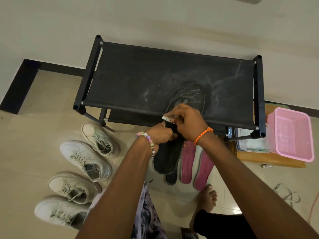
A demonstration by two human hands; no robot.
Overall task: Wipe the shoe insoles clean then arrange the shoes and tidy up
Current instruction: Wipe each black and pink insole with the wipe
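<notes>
left hand (161, 134) gripping black insole (168, 157) | right hand (186, 122) pinching white wipe (166, 118) on it | pink insoles (196, 164) on floor beside

beige tiled floor (43, 118), white wall (155, 18)

I can't read any text from my feed. The black insole (187, 98) lying on the shoe rack (155, 80) carries a pale printed mark that looks like a logo with lines round it, but it is too faint and blurred for me to make out letters or a brand. The small object (266, 166) on the floor near the pink basket (293, 135) seems to bear dark print, far too tiny to read. The white sneakers (86, 157) show me no legible branding.
</notes>
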